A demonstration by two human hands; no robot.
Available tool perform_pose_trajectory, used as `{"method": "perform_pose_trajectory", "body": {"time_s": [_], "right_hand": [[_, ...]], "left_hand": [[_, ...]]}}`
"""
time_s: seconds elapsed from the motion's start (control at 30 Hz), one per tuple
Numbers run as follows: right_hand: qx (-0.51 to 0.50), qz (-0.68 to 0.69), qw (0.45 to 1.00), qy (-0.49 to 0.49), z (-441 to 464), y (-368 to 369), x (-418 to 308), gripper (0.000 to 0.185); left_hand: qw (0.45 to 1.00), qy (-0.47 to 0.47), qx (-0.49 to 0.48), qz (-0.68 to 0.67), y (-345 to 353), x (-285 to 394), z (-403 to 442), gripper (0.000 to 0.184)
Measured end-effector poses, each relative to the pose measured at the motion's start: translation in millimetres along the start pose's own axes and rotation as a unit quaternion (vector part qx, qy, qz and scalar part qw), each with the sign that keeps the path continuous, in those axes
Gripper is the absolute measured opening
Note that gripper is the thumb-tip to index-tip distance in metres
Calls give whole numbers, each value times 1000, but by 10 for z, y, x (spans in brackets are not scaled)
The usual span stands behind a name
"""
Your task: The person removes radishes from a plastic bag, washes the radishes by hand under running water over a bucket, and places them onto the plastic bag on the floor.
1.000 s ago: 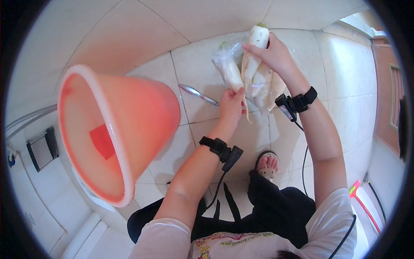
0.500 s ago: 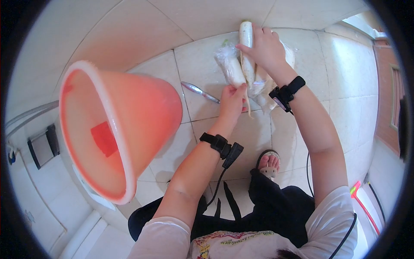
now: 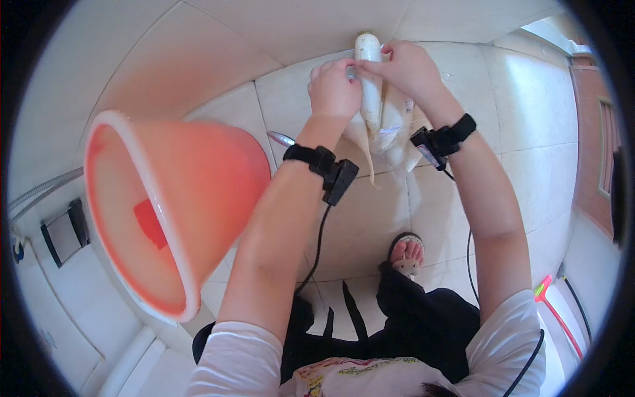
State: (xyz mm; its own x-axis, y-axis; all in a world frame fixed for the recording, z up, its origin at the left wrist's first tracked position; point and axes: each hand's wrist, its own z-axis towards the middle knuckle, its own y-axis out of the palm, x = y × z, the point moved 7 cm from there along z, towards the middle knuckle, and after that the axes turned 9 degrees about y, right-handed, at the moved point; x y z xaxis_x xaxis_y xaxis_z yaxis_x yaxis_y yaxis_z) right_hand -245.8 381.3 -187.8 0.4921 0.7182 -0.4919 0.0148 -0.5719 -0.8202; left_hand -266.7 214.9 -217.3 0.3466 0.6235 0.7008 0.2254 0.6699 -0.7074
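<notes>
A white radish [image 3: 369,92] lies lengthwise over a clear plastic bag [image 3: 391,131] with more radishes in it. My right hand [image 3: 415,74] is closed at the radish's upper part, its thumb laid across the top and its fingers along the right side. My left hand [image 3: 335,91] is curled just left of the radish, its fingertips meeting my right thumb. Between its thumb and forefinger a bit of clear plastic shows. Below that hand, a second radish [image 3: 359,137] shows its thin root tip; its upper part is hidden.
A large orange bucket [image 3: 225,165] lies tipped on its side at the left, its mouth towards me. A silvery tool [image 3: 281,138], partly behind my left wrist, rests on the tiled floor [image 3: 364,225]. My sandalled foot [image 3: 407,255] stands below the radishes.
My left hand has moved up from the second radish's root end to the upper radish, beside my right thumb. The upper radish has shifted slightly left, and my right hand stays by it.
</notes>
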Motion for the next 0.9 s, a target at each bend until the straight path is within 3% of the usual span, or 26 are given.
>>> {"method": "perform_pose_trajectory", "body": {"time_s": [0.07, 0.1, 0.17, 0.23, 0.3, 0.37, 0.43, 0.57, 0.67, 0.73, 0.9], "right_hand": [[-12, -130, 991, 5, -59, 48, -148, 72], [-10, -126, 992, 9, -73, 76, -177, 72], [77, -198, 977, 1, -111, 84, -214, 80], [113, -176, 978, -15, -150, 251, -199, 84], [152, -156, 975, -35, -153, 265, -210, 88], [108, -115, 987, -28, -154, 293, -187, 95], [102, -111, 988, -35, -238, 285, -192, 91], [87, -111, 988, -62, -422, 243, -154, 87], [91, -84, 986, -109, -671, 218, -95, 85], [83, -79, 985, -126, -788, 203, -54, 85], [64, -66, 980, -179, -1053, 200, 43, 88]], "left_hand": [[997, 3, -57, 52, 55, 54, 106, 32], [994, 3, -80, 72, 75, 23, 158, 32], [989, 8, -108, 97, 82, -36, 233, 32], [977, 39, -195, 75, 224, -128, 224, 37], [973, 49, -195, 117, 240, -117, 197, 34], [967, 57, -195, 155, 233, -89, 197, 31], [967, 3, -207, 147, 187, -93, 228, 33], [970, 30, -175, 166, 126, -158, 202, 33], [990, 50, -88, 102, -49, -89, 124, 32], [981, 127, -39, 141, -136, 68, 52, 29], [999, 39, -13, 31, -145, -30, -98, 21]]}}
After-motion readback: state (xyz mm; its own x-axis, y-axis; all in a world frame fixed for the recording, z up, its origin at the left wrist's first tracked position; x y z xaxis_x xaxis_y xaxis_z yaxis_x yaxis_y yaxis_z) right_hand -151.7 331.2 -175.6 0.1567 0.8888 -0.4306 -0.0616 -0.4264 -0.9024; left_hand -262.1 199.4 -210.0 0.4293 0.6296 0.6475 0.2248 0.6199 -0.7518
